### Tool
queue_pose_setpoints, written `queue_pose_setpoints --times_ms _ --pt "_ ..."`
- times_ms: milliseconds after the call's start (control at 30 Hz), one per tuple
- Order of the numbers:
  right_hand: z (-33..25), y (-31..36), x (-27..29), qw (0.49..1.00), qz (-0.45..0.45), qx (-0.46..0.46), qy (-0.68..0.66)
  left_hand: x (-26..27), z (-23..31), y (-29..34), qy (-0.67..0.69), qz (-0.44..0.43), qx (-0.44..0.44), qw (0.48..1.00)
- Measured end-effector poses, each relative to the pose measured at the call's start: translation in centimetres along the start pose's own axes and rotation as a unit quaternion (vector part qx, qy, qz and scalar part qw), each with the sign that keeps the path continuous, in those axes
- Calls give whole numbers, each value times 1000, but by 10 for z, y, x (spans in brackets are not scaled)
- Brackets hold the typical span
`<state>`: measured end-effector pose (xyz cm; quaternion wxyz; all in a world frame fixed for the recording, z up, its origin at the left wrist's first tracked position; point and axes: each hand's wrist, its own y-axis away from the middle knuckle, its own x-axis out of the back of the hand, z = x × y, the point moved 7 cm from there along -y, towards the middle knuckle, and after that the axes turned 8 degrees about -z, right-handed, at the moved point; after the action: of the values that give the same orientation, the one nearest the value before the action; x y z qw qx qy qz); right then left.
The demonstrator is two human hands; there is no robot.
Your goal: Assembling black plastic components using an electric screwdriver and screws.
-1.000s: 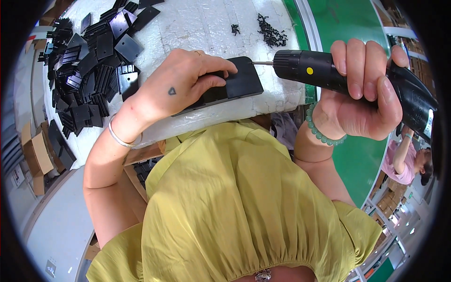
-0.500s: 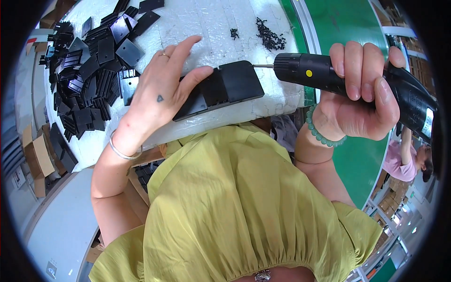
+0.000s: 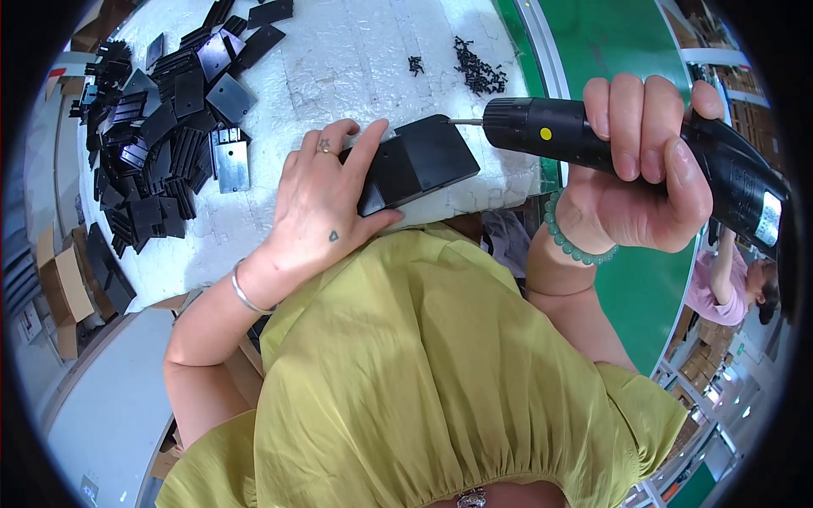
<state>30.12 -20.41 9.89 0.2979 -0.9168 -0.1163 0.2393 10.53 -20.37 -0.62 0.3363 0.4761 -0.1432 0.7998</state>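
Note:
A flat black plastic housing (image 3: pixel 434 157) lies on the white foam-covered surface close to my body. Across its left end is my left hand (image 3: pixel 326 182), fingers on the far edge and thumb on the near edge, gripping it. My right hand (image 3: pixel 648 157) is wrapped round a black electric screwdriver (image 3: pixel 546 131) with a yellow dot, held level. The thin metal bit (image 3: pixel 466 122) points left, its tip at the far right corner of the housing. Whether a screw sits under the tip is too small to tell.
A heap of black plates (image 3: pixel 174 127) covers the left of the white foam surface (image 3: pixel 339 59). Small black screws (image 3: pixel 481 68) lie in a pile at the far right, with a smaller cluster (image 3: pixel 416 65) beside it. A green table (image 3: pixel 618 51) adjoins on the right, and another person (image 3: pixel 728 284) is beyond.
My left hand has moved right and down from above the housing and closed over its left end. The screwdriver has shifted slightly left, its bit still at the far right corner.

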Motion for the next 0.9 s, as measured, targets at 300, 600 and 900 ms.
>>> queue_pose_setpoints --times_ms 300,600,900 --pt "2 -5 -8 999 -21 20 14 -1 -4 -3 4 8 -7 1000" --pt "1 -3 -15 999 -46 27 2 8 -12 -15 17 43 -88 995" --pt "24 -5 -37 997 -70 17 40 12 -10 -15 26 59 -102 993"
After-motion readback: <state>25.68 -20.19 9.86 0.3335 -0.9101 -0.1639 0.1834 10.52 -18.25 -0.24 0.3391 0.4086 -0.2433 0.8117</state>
